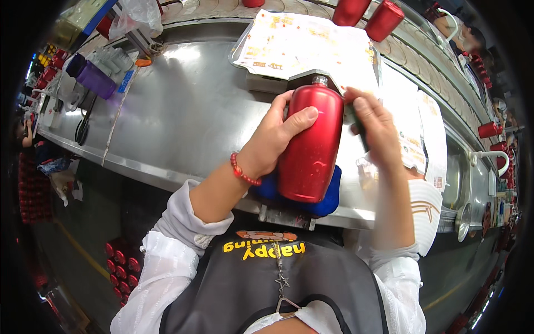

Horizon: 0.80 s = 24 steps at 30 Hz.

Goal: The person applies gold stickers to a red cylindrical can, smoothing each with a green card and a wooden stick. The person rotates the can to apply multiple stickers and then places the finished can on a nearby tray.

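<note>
My left hand [271,133] is wrapped round the left side of a glossy red bottle [312,153], its thumb lying across the upper front. The bottle leans with its narrow silver neck [320,80] pointing away from me. Below it, a blue cloth [332,192] sits at the table's front edge. My right hand [379,125], slightly smeared by motion, is closed beside the bottle's right shoulder. A dark, slender handle [360,131] shows in its grip; the working end is hidden. Behind the neck is a dark angular plate [303,78].
Printed sheets [303,42] cover a raised board behind the bottle. Past it runs a slatted conveyor [334,14] carrying red bottles [385,20]. Left on the metal table [183,106] are a purple bottle [92,77] and black scissors [83,125]. A white cap-like thing [425,209] lies to the right.
</note>
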Each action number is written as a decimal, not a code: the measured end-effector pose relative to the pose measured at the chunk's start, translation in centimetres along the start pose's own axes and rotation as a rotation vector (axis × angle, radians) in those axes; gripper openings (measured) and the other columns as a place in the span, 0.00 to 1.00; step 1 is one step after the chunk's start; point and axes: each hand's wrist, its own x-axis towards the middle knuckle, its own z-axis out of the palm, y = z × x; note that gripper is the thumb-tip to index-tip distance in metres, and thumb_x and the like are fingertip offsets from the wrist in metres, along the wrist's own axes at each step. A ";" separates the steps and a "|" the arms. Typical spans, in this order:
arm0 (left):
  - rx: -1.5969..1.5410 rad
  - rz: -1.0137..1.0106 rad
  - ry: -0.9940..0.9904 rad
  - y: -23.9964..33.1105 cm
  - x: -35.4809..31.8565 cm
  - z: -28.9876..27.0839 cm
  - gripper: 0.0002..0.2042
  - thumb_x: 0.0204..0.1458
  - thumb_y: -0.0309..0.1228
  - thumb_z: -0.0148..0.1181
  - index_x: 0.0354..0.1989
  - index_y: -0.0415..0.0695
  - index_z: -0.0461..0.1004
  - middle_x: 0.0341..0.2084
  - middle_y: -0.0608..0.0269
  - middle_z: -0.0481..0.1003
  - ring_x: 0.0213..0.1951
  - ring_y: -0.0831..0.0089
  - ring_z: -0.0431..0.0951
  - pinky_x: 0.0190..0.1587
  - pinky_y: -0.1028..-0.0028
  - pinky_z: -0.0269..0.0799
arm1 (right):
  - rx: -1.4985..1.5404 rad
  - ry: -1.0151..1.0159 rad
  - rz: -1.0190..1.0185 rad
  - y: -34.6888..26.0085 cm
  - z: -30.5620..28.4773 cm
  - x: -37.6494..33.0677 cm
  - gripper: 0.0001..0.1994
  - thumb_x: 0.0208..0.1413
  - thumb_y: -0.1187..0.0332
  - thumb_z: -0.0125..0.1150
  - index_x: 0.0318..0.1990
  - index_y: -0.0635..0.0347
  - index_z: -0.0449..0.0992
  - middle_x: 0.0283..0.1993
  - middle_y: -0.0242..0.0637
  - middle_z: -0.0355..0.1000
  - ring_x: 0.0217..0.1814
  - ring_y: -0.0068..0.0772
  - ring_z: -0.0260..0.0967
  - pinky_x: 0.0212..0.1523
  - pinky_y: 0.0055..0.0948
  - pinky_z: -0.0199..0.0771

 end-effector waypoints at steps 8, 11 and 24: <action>0.034 0.044 -0.103 -0.9 0.5 -0.6 0.38 0.60 0.47 0.64 0.69 0.37 0.52 0.56 0.55 0.69 0.56 0.71 0.72 0.60 0.69 0.69 | -1.505 -0.089 -0.342 2.7 -5.0 12.7 0.24 0.54 0.77 0.51 0.56 0.41 0.81 0.69 0.41 0.63 0.71 0.46 0.59 0.63 0.41 0.71; 0.066 0.038 -0.106 -0.8 0.6 -0.9 0.40 0.59 0.48 0.65 0.69 0.37 0.52 0.56 0.55 0.69 0.56 0.71 0.72 0.60 0.69 0.69 | -1.595 -0.132 -0.347 1.9 -6.5 13.4 0.21 0.54 0.76 0.55 0.52 0.42 0.84 0.68 0.40 0.64 0.70 0.45 0.60 0.61 0.43 0.72; 0.101 0.043 -0.091 -1.3 0.9 -1.1 0.40 0.60 0.49 0.63 0.70 0.38 0.51 0.61 0.52 0.65 0.61 0.67 0.69 0.63 0.64 0.68 | -1.326 0.455 -0.133 6.4 -12.8 16.6 0.25 0.51 0.46 0.65 0.35 0.64 0.83 0.40 0.57 0.79 0.45 0.62 0.76 0.52 0.47 0.74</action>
